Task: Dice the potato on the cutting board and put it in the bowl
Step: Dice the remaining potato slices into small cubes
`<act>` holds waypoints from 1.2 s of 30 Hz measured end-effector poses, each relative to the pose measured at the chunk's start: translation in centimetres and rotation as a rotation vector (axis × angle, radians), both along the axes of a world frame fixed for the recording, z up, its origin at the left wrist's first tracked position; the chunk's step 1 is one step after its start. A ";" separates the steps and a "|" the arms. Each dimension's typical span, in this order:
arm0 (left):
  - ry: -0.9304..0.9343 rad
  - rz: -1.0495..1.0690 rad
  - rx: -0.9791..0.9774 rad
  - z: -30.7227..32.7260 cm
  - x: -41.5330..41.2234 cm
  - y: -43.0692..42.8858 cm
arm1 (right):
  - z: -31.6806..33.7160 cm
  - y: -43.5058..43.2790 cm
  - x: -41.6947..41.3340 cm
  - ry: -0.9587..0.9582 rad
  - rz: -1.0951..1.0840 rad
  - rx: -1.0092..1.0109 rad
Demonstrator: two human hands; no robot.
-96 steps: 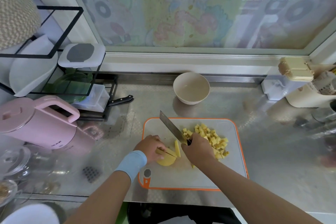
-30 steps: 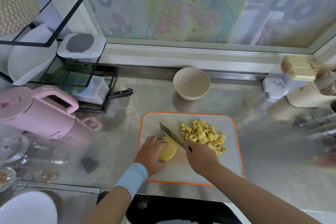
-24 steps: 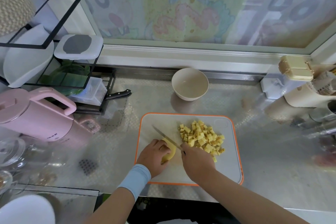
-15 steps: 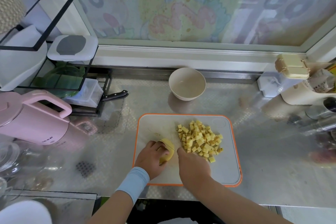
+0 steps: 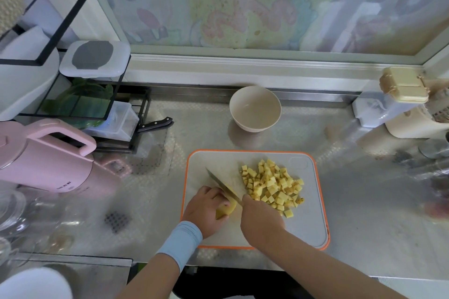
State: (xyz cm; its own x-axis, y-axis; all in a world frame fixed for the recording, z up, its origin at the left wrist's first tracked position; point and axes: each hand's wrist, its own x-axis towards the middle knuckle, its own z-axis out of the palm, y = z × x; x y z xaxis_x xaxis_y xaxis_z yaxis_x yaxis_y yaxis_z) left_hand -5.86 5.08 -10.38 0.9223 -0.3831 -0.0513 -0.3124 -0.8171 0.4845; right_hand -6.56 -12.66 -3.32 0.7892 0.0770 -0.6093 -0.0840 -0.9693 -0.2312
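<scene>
the last potato chunk (image 5: 227, 207) lies near the left side of the cutting board (image 5: 308, 226), pinned by the left hand (image 5: 205, 209), whose grip curls over it from the left. the right hand (image 5: 261, 218) has its grip closed round the knife (image 5: 222, 184). the blade runs away and leftward, set across the chunk, so the cut should fall just right of the holding hand. the diced pile (image 5: 272, 184) lies right of the blade. the bowl (image 5: 255, 109) stands on the bench (image 5: 364, 201) beyond the board, with no potato in it.

A single head-worn wide-angle view looks steeply down, close above the cutting board (image 5: 308, 226), facing the window (image 5: 243, 7) beyond it across the counter (image 5: 376, 213).
</scene>
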 end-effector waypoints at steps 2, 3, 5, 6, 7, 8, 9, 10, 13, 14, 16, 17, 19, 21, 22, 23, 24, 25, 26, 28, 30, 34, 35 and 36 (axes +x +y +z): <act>0.002 0.008 -0.004 -0.1 0.0 0.1 | -0.7 0.0 0.3 0.013 -0.007 0.000; 0.003 0.009 -0.009 -0.1 0.0 0.0 | -1.1 -0.1 0.4 0.017 0.007 0.001; 0.013 0.012 -0.018 0.0 0.0 0.0 | -1.8 -0.1 0.6 0.021 0.014 0.008; 0.018 0.016 -0.021 0.0 0.0 -0.1 | -2.1 -0.1 0.6 0.019 -0.005 0.022; 0.020 0.018 -0.025 0.0 0.0 0.0 | -2.3 -0.1 0.6 0.017 -0.028 0.036; 0.022 0.018 -0.029 -0.1 0.0 0.0 | -2.6 0.0 0.5 0.007 -0.049 0.055; 0.028 0.018 -0.034 -0.1 -0.1 0.0 | -2.7 0.0 0.4 -0.005 -0.065 0.067; 0.032 0.018 -0.038 -0.2 -0.2 0.0 | -3.0 0.0 0.3 -0.021 -0.074 0.081; 0.036 0.003 -0.045 -0.1 -0.3 0.3 | -3.2 0.0 0.3 -0.029 -0.073 0.091; 0.035 -0.009 -0.044 -0.1 -0.3 0.4 | -3.4 -0.1 0.3 -0.032 -0.064 0.093; 0.012 -0.026 -0.030 -0.1 -0.3 0.5 | -3.4 -0.2 0.4 -0.030 -0.047 0.092; 0.007 -0.021 -0.032 -0.1 -0.4 0.5 | -3.2 -0.2 0.4 -0.024 -0.036 0.083; 0.018 0.007 -0.043 -0.2 -0.6 0.5 | -3.0 -0.1 0.6 -0.022 -0.003 0.069; 0.019 0.027 -0.037 -0.3 -0.8 0.5 | -2.5 0.0 0.9 -0.015 0.010 0.060; 0.019 0.035 -0.036 -0.4 -0.9 0.4 | -2.3 -0.1 1.1 -0.018 0.035 0.046; 0.019 0.042 -0.035 -0.5 -1.0 0.4 | -1.7 0.0 1.3 -0.022 0.073 0.023; 0.019 0.047 -0.033 -0.5 -1.1 0.4 | -1.5 0.0 1.4 -0.030 0.109 0.009; 0.017 0.050 -0.028 -0.5 -1.2 0.4 | -1.1 0.1 1.4 -0.035 0.130 -0.005; 0.012 0.050 -0.023 -0.5 -1.3 0.4 | -0.9 0.1 1.3 -0.049 0.150 -0.010; 0.002 0.049 -0.019 -0.7 -1.3 0.4 | -0.3 0.2 0.6 -0.056 0.146 -0.010; -0.002 0.058 -0.024 -0.8 -1.3 0.3 | 0.4 0.3 -0.1 -0.066 0.096 0.006; -0.023 0.072 -0.047 -0.7 -1.4 0.3 | 1.6 0.2 -0.9 -0.063 0.056 0.011; -0.025 0.072 -0.047 -0.6 -1.4 0.3 | 1.7 0.1 -0.9 -0.052 0.052 0.009; -0.027 0.073 -0.047 -0.6 -1.4 0.3 | 1.9 0.1 -0.9 -0.040 0.049 0.009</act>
State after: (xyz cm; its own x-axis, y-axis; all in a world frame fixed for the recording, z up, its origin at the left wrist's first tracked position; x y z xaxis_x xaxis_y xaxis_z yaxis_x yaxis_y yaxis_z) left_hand -7.24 5.34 -10.97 0.9487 -0.3161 -0.0100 -0.2661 -0.8149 0.5149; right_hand -7.46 -12.53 -1.47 0.8080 0.1216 -0.5765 -0.0269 -0.9698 -0.2423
